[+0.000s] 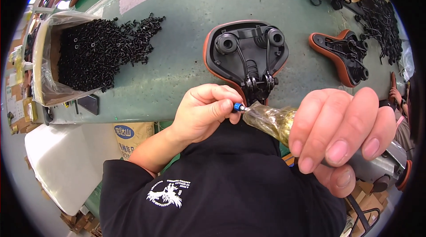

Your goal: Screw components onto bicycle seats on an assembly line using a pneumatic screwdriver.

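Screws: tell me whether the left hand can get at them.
Probably yes: nothing appears to block the way from the left hand to the screws, though it now pinches a blue piece.

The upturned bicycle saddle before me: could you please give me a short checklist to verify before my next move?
1. Saddle lies with its underside up: ok.
2. Left hand has the small blue piece pinched between its fingers: ok.
3. Right hand is closed around what looks like a plastic-wrapped tool: ok.
4. Blue piece is seated firmly at the tool's tip: cannot tell.
5. Black screws are all inside their box: not ok, many spill onto the bench.
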Action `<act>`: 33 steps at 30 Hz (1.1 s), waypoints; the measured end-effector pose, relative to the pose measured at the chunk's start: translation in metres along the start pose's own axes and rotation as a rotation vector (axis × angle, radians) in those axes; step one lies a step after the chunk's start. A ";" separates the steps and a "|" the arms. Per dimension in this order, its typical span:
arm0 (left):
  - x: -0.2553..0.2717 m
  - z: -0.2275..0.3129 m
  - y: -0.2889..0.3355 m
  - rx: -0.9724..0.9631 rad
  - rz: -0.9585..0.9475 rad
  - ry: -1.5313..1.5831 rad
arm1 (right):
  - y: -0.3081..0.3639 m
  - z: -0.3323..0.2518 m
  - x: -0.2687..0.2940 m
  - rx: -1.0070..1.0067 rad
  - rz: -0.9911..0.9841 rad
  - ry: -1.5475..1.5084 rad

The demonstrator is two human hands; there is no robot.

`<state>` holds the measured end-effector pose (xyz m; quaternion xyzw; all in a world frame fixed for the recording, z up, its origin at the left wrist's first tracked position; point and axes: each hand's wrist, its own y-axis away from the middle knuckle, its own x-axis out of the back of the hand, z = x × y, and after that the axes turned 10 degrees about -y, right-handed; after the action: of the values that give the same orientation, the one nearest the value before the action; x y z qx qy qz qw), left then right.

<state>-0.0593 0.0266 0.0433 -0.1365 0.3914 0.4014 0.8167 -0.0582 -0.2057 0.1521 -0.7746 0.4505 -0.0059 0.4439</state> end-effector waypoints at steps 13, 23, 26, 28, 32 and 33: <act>-0.008 -0.001 -0.015 -0.258 -0.013 -0.400 | 0.003 -0.004 0.013 -0.044 -0.059 -0.009; 0.035 0.051 -0.061 -0.711 0.338 -1.868 | -0.023 -0.019 0.017 -0.079 -0.147 0.343; 0.023 0.042 -0.077 -0.740 0.400 -1.952 | -0.022 0.002 0.005 -0.032 0.027 0.388; 0.017 0.039 -0.081 -0.715 0.432 -1.958 | -0.024 0.007 0.006 -0.032 0.102 0.419; 0.024 0.033 -0.079 -0.720 0.431 -2.002 | -0.033 0.015 0.020 -0.101 0.068 0.430; 0.027 0.031 -0.079 -0.716 0.453 -1.993 | -0.034 0.017 0.034 -0.072 -0.056 0.420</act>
<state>0.0275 0.0073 0.0357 0.0960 -0.5724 0.5643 0.5871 -0.0079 -0.2108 0.1518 -0.7840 0.5112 -0.1633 0.3120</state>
